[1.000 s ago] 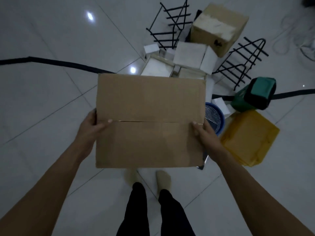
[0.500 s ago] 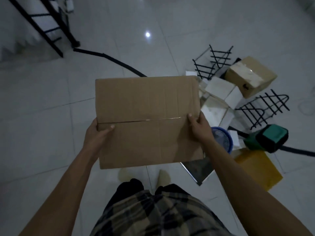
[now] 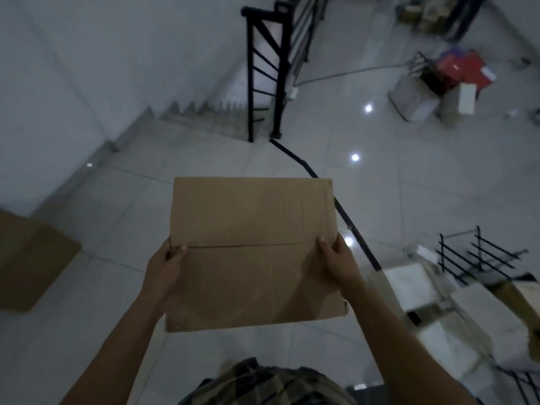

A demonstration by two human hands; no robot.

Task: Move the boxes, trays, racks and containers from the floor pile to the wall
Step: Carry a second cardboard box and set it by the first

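Head view: brown cardboard box [image 3: 254,252], flaps closed, clamped between left hand [image 3: 163,267], right hand [image 3: 339,261].

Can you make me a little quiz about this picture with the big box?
1. True or false: only one hand holds the cardboard box.
2. What lies flat on the floor at the far left? A) a blue basket B) a brown cardboard piece C) a red shoe
3. Fill in: the black wire rack stands to the ____ of the box.

Key
1. False: the left hand and right hand grip opposite sides.
2. B, the brown cardboard piece.
3. right
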